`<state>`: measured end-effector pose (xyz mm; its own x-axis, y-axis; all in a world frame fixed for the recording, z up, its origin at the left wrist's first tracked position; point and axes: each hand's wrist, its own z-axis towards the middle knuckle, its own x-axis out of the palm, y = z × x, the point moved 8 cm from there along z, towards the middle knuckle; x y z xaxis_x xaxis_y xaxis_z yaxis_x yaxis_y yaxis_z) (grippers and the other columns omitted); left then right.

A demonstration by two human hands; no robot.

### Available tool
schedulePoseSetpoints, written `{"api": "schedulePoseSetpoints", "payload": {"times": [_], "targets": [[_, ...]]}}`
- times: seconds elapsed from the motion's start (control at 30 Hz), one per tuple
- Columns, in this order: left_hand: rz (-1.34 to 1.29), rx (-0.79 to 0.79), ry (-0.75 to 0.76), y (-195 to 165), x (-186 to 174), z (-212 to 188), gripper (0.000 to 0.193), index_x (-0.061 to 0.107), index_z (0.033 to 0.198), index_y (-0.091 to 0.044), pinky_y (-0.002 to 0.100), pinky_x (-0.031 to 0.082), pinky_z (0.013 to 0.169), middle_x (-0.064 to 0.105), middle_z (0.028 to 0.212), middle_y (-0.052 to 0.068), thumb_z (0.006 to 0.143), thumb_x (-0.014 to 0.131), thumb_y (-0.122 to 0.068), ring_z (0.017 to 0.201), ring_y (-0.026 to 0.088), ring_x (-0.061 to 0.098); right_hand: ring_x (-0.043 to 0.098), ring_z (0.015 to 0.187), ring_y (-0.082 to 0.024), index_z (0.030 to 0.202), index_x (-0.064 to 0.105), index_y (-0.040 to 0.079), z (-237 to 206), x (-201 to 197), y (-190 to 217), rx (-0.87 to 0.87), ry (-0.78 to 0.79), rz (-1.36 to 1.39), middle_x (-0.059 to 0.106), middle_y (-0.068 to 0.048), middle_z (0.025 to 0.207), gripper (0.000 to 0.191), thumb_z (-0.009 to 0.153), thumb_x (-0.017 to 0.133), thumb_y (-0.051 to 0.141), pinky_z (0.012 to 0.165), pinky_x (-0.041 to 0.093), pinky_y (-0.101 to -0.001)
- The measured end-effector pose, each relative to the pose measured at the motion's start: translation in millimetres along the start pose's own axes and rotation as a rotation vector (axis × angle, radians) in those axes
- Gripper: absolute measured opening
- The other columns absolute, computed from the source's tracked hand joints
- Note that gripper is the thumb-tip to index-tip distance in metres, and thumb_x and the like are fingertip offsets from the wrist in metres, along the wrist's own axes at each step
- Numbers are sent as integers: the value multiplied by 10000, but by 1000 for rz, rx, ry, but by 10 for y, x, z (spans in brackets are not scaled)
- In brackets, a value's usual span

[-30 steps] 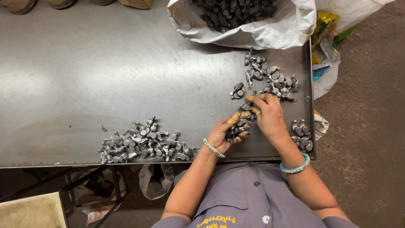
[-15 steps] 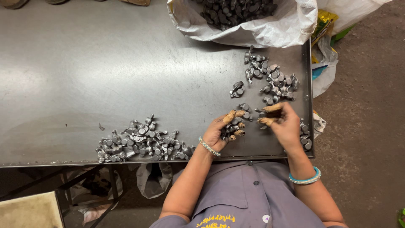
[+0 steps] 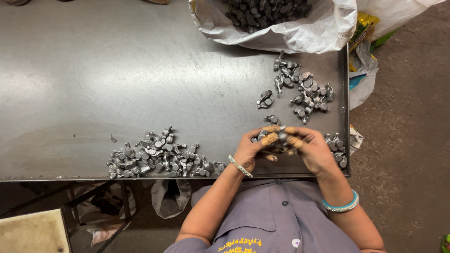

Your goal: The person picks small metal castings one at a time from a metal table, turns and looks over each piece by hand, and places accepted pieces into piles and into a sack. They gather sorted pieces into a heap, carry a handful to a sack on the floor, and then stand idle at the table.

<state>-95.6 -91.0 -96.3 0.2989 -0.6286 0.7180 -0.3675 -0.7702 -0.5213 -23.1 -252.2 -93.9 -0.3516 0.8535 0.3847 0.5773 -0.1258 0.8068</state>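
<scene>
1. A handful of small grey cast-metal parts (image 3: 276,138) is held between both hands above the near edge of the dark grey steel worktop (image 3: 93,70), toward its right end. Held over the sheet, so a dropped part probably lands on the worktop, not the floor.
2. Left hand (image 3: 251,149): cupped palm-up, fingers curled closed around several parts. It appears to serve as the stock holder.
3. Right hand (image 3: 311,149): fingers closed on the same cluster from the right side, fingertips meeting those of the left hand. Exactly which part is pinched cannot be told; the parts are mostly covered.
4. A long heap of the same grey parts (image 3: 159,157) lies along the near edge, left of the hands, well apart from the rest. The separation suggests a sorted batch.
5. A looser scatter of parts (image 3: 304,89) lies near the right edge, between the hands and the sack, within easy reach of the right hand.
6. A small group of parts (image 3: 337,149) sits at the near right corner, just beside the right hand.
7. An open white woven sack full of dark parts (image 3: 281,28) rests at the far edge, right end, mouth rolled back for access.
</scene>
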Motion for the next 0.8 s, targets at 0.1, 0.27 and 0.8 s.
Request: {"api": "schedulePoseSetpoints", "payload": {"times": [0.1,0.27,0.8], "targets": [[-48,-15,-11,32,31,-11,414,669,1310,5,321,626,593,738,1063,106,933,755,-142,862,191,742,682,919,-103,1145,729,-35,-2,323,139,-189,60,-436,733,-59,1015,252,894,724,-58,792,583,-248],[-105,57,9,-228,45,108,385,659,1318,11,304,622,642,741,1046,123,973,719,-149,840,204,740,661,905,-138,1153,727,-23,44,425,612,-431,-157,-652,678,-63,1049,274,881,718,-59,800,542,-263],[361,686,103,-2006,1008,1413,639,397,1534,-151,410,481,1122,596,1437,55,1004,720,-298,1342,181,571,608,930,-318,1088,780,118,312,889,741,-604,-246,-1302,719,-93,1001,290,803,775,61,860,522,-411]]}}
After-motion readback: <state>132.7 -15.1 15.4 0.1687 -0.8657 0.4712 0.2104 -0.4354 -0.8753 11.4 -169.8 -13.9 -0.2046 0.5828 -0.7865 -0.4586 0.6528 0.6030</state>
